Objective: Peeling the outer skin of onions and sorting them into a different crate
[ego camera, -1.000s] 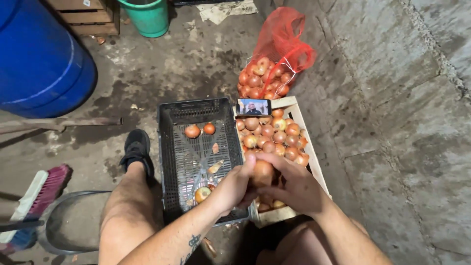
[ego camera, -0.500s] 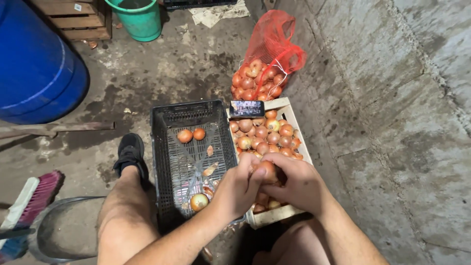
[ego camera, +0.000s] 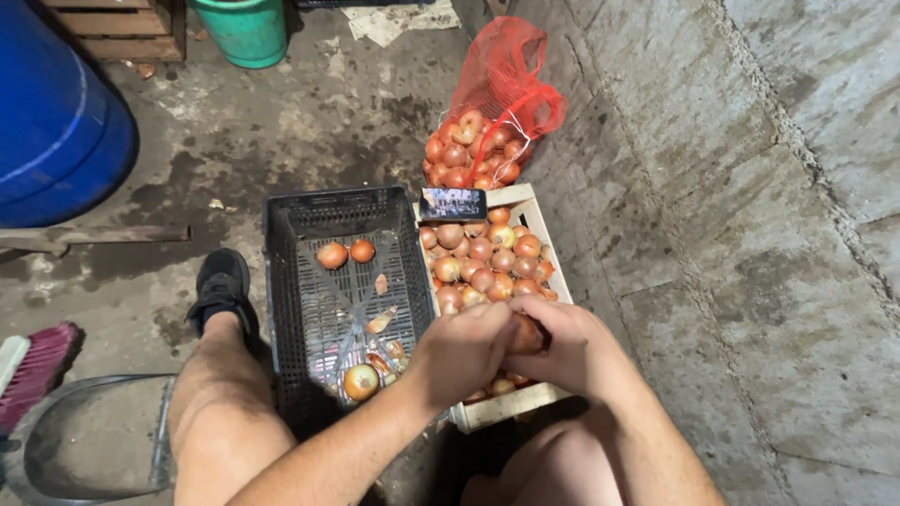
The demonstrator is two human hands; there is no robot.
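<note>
Both my hands are closed together around one brown onion (ego camera: 525,334), held over the near end of a pale wooden crate (ego camera: 525,199) full of onions. My left hand (ego camera: 464,351) wraps it from the left, and my right hand (ego camera: 572,351) covers it from the right. To the left of the crate stands a black plastic crate (ego camera: 281,281) with three onions and loose skins on its bottom. A phone (ego camera: 453,202) lies on the wooden crate's far edge.
A red net sack (ego camera: 502,80) of onions leans against the concrete wall (ego camera: 750,187) behind the crates. A blue barrel (ego camera: 52,112), a green bucket (ego camera: 244,28) and wooden pallet stand at the back left. A metal basin (ego camera: 94,440) and brush (ego camera: 37,365) lie by my left leg.
My hands stay clasped on the onion and have shifted slightly over it. The view has tilted a little; the crates have not moved.
</note>
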